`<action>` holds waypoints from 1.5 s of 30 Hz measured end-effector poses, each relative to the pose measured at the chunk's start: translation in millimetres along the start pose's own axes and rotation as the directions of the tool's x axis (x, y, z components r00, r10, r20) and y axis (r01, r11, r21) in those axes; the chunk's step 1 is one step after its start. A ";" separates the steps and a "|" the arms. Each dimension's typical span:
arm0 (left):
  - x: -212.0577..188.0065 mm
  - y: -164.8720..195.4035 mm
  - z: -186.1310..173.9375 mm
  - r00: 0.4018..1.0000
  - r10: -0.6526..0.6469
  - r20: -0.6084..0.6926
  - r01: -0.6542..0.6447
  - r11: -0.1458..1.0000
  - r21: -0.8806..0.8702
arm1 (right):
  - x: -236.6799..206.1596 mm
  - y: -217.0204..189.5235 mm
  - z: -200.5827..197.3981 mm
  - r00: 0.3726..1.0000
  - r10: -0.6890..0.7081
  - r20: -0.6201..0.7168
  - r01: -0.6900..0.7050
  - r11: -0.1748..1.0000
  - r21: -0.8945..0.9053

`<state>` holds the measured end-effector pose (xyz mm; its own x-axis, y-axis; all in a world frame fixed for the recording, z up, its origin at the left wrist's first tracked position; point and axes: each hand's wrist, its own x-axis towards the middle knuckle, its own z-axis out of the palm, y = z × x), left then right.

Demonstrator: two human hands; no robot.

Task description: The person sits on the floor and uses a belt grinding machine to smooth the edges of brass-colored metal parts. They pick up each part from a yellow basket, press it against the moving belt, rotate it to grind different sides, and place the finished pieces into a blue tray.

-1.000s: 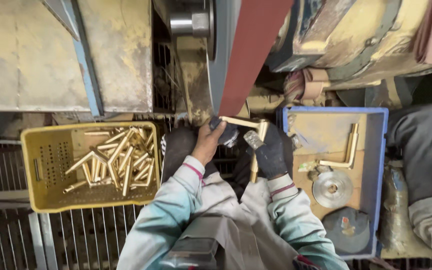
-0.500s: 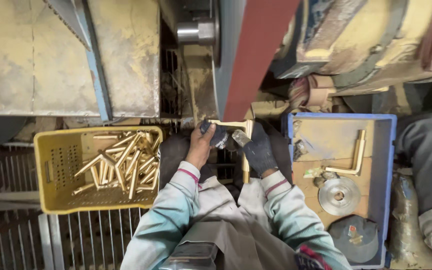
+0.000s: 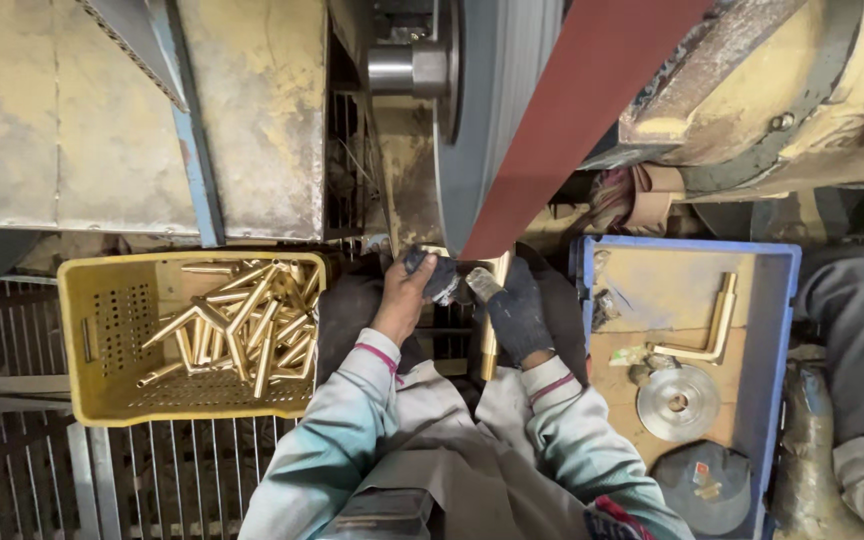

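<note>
Both hands meet at the foot of the red sanding belt (image 3: pixel 572 110). Left hand (image 3: pixel 407 300), bare, pinches a dark rag (image 3: pixel 434 272); right hand (image 3: pixel 514 310), in a dark glove, is clamped on a brass handle (image 3: pixel 492 325) pressed up against the belt. Yellow crate (image 3: pixel 102 400) to the left holds a heap of brass handles (image 3: pixel 242 325), apparently waiting. Blue tray (image 3: pixel 782 330) to the right holds one L-shaped brass handle (image 3: pixel 707 335) and a metal disc (image 3: pixel 678 402). Judging by that, most of the pile is left.

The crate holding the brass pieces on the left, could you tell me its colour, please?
Yellow; the perforated crate shows best in the head view.
</note>
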<state>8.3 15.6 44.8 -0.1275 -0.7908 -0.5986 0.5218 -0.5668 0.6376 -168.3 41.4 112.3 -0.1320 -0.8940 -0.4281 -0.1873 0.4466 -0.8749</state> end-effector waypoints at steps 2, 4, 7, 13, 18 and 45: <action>-2.6 3.8 -2.7 1.000 -0.008 -0.025 0.008 1.000 0.014 | -1.2 0.5 -2.3 0.995 0.097 0.022 -0.098 0.995 0.021; -4.4 2.1 1.4 0.999 -0.013 -0.029 0.014 1.000 0.019 | -4.2 0.9 -6.4 0.987 0.162 0.016 -0.162 0.986 0.033; -2.1 -5.2 19.3 1.000 0.010 0.024 -0.011 1.000 0.017 | -12.6 1.3 -16.6 0.983 0.180 -0.046 -0.177 0.982 0.058; -29.9 -19.3 44.2 0.947 0.220 0.234 -0.232 0.973 0.022 | -43.0 0.5 -48.0 0.986 -0.164 -0.025 0.165 0.968 0.189; -101.9 -18.5 31.3 0.873 0.332 0.358 -0.417 0.887 0.196 | -74.3 -4.8 -72.6 0.972 -0.150 0.183 -0.001 0.771 0.637; -223.5 -31.0 -38.7 0.844 0.440 0.308 -0.536 0.719 0.442 | -145.4 -58.1 -28.8 0.937 -0.317 0.149 0.018 0.470 0.882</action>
<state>53.2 218.9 140.1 -0.1378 -0.9876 -0.0754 0.0712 -0.0858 0.9938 -166.2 146.4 231.9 0.0809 -0.9842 -0.1577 0.7685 0.1624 -0.6189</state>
